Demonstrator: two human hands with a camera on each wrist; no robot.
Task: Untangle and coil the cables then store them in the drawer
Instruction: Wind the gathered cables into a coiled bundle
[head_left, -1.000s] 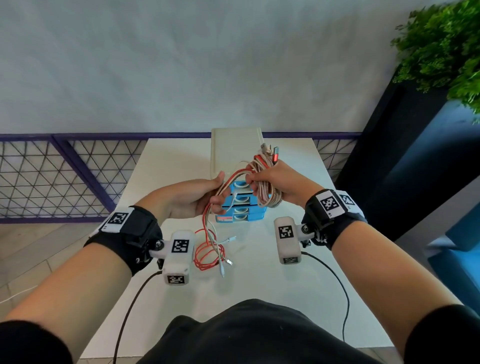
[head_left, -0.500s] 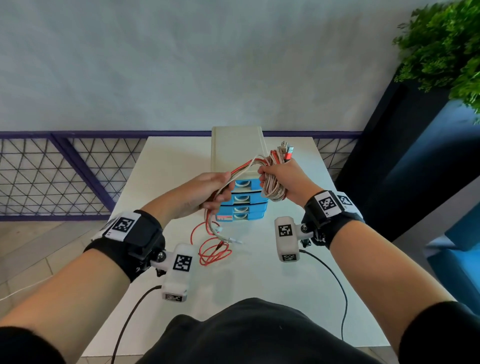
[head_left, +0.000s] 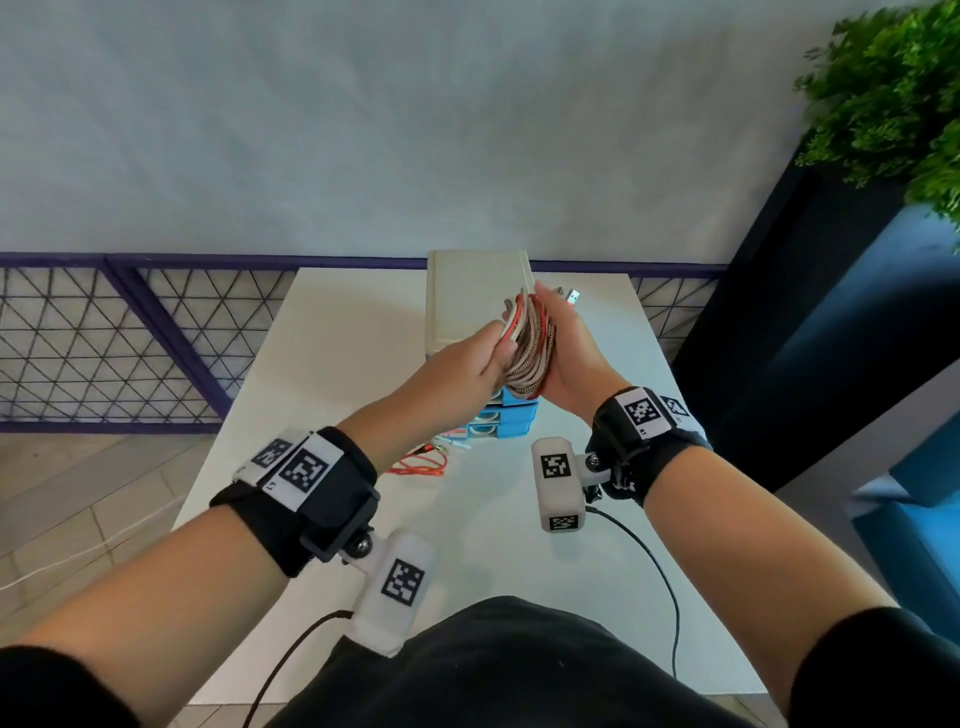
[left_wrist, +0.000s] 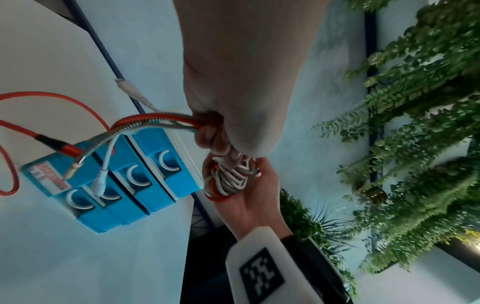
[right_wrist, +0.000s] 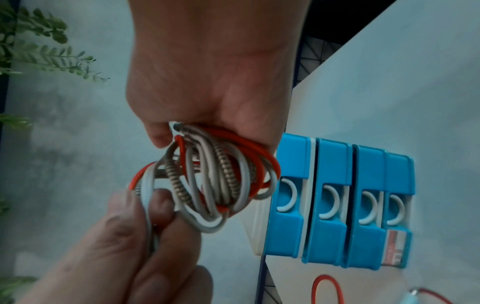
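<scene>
A coil of red, white and braided cables (head_left: 530, 348) is held up over the beige drawer unit (head_left: 475, 296). My right hand (head_left: 563, 338) grips the coil with its fingers through the loops (right_wrist: 221, 181). My left hand (head_left: 485, 353) pinches the trailing strands (left_wrist: 155, 121) right against the coil. These strands hang down in front of the shut blue drawers (left_wrist: 145, 174), plug ends dangling. A loose red tail (head_left: 421, 465) lies on the white table (head_left: 337, 364) left of the drawers.
A purple mesh railing (head_left: 130, 338) runs behind the table's far edge. On the right stands a dark planter (head_left: 779, 312) with a green plant (head_left: 893, 93). Black wrist-camera cords (head_left: 660, 571) cross the near table.
My left hand has risen and moved right up against the coil, drawing the loose strands off the table. Both hands have moved up and farther away, over the drawer unit.
</scene>
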